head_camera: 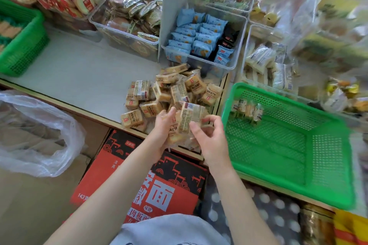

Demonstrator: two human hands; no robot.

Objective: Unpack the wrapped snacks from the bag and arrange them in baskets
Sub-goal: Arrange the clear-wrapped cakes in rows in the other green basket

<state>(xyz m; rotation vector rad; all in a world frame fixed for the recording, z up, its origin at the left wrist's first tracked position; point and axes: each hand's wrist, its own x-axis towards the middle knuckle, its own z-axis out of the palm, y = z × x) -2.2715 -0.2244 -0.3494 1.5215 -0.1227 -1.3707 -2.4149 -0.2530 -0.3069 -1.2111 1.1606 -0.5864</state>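
A pile of tan wrapped snacks lies on the white shelf near its front edge. My left hand holds a stack of these packets from the left side. My right hand pinches a wrapped snack at the top of that stack with thumb and fingers. To the right stands a green basket, with a few of the same packets standing in its far left corner. An emptied clear plastic bag lies crumpled at the left.
Clear bins behind the pile hold blue packets, brown packets and white ones. Another green basket stands at far left. A red and black carton sits below the shelf edge.
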